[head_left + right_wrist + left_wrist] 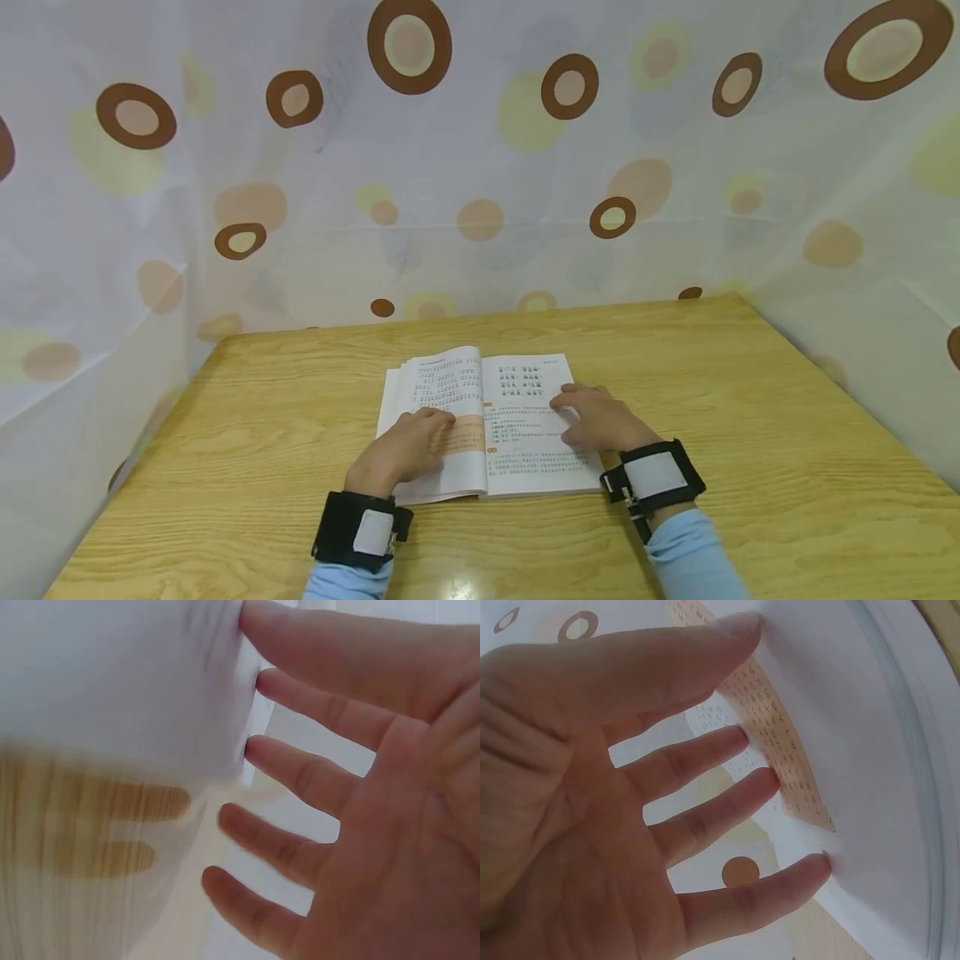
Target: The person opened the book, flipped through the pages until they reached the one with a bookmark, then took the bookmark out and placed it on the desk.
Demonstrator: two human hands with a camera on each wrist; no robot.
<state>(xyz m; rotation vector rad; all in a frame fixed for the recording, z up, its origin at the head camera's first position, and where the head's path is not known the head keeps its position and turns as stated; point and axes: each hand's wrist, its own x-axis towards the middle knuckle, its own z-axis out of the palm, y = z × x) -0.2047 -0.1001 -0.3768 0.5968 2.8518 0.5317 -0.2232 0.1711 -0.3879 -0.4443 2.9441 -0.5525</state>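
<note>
An open book (525,425) lies on the wooden table, printed text on both pages and an orange band (463,433) across the left one. On the left page rests my left hand (405,446); in the left wrist view its spread fingers (705,825) touch the paper with their tips, the thumb above them. My right hand (603,419) lies over the right page's outer edge. Its thumb and nearer fingertips meet the page in the right wrist view, while the other two fingers (255,907) reach past the page over the table.
The light wooden table (750,433) extends around the book on all sides. Behind and beside it hangs a white cloth (480,150) patterned with brown, orange and yellow circles. Black straps with white patches (656,479) wrap both wrists, above light blue sleeves.
</note>
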